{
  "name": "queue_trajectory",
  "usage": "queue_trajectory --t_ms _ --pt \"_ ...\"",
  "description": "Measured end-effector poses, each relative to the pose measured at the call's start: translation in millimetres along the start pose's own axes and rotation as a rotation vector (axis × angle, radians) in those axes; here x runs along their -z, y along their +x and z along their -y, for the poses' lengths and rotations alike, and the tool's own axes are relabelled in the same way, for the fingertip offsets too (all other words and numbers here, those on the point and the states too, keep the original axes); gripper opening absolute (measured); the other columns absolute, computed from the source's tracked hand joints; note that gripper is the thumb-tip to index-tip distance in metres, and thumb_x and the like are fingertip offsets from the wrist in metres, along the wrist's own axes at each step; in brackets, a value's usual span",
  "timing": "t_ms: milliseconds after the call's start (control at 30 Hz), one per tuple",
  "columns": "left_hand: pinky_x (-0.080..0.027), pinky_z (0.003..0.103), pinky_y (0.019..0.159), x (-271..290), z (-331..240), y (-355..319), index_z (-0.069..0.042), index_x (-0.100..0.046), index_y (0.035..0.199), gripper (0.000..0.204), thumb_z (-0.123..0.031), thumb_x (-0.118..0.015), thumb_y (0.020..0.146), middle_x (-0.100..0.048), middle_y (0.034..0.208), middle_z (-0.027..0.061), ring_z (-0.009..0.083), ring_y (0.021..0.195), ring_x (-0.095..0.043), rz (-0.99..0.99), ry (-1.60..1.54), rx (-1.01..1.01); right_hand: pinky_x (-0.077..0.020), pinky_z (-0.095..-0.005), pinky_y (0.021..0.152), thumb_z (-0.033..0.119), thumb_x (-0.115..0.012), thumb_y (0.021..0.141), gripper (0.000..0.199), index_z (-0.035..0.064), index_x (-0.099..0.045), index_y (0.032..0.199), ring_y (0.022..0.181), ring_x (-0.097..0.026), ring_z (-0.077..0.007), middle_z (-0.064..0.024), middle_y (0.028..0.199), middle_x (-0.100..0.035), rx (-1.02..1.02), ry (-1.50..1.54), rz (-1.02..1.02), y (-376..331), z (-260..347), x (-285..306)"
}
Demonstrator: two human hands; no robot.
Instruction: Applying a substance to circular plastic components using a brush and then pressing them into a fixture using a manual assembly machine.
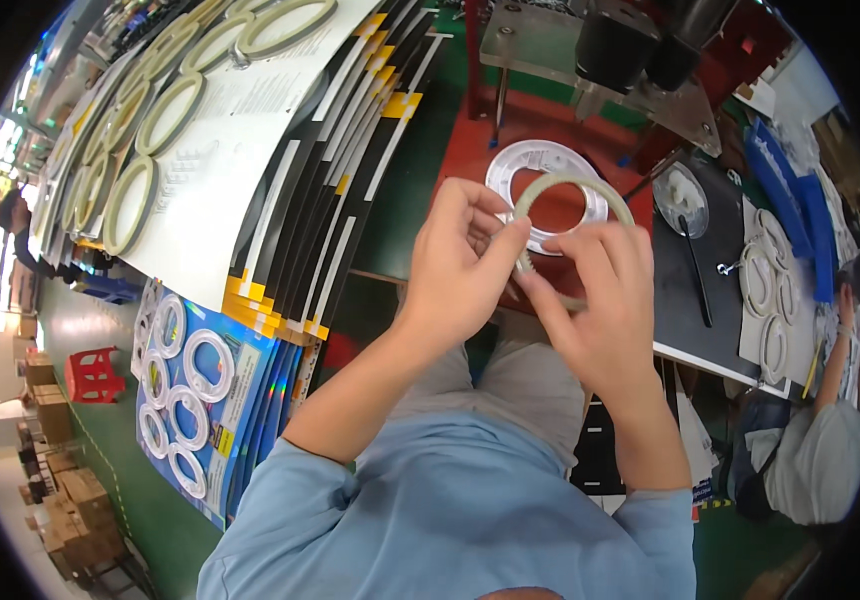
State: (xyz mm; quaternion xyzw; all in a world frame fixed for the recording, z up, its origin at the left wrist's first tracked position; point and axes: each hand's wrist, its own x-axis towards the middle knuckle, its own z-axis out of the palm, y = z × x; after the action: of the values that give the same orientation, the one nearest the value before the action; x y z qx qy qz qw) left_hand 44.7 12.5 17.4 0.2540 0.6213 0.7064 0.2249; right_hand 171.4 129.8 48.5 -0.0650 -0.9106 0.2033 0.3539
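We hold one pale ring [590, 190] in our fingers [495, 255]. Beyond them lies one white disc [510, 165]. Left of them, six white rings [208, 365] sit on blue cards, beside one red stool [93, 375].

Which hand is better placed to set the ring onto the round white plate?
Right, probably. The right hand wraps the ring and sits nearest the white plate; the left hand only pinches its near edge.

A green worktop [420, 170] is covered at left by fanned card sheets [250, 150]; a red base [470, 150] with a white disc [540, 165] is set beside them.
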Motion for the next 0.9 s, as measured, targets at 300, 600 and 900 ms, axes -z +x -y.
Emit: queue_trajectory --t_ms 300,600,900 --pt "-0.05 0.024 0.059 -9.6 3.6 25.7 0.001 -0.057 0.105 0.024 -0.014 -0.074 0.099 -0.064 0.084 0.0051 0.0072 0.07 -0.061 -0.155 0.205 -0.159 -0.0479 -0.0448 0.086 0.017 -0.085 0.079 0.025 0.0041 -0.071 0.095 0.097 -0.057 -0.0317 -0.0078 0.097 -0.064 0.023 -0.071 0.119 32.5 -16.9 -4.3" --pt "-0.052 0.038 0.082 20.5 18.8 20.0 -0.003 -0.072 0.097 0.008 -0.009 -0.075 0.092 -0.073 0.093 0.0112 0.029 0.091 -0.066 -0.052 0.504 -0.417 -0.0484 -0.0412 0.09 0.01 -0.084 0.08 0.02 0.0053 -0.072 0.096 0.099 -0.057 -0.0314 -0.008 0.098 -0.063 -0.029 -0.094 0.251 29.1 -41.6 6.6" --pt "-0.053 0.036 0.081 27.9 20.5 20.8 -0.003 -0.074 0.096 0.009 -0.005 -0.079 0.087 -0.074 0.097 0.0096 0.0283 0.091 -0.067 -0.031 0.442 -0.573 -0.0535 -0.0283 0.09 0.012 -0.079 0.093 0.02 0.0033 -0.075 0.111 0.102 -0.071 -0.017 -0.0074 0.115 -0.075 0.101 -0.092 -0.01 87.0 13.1 68.0"
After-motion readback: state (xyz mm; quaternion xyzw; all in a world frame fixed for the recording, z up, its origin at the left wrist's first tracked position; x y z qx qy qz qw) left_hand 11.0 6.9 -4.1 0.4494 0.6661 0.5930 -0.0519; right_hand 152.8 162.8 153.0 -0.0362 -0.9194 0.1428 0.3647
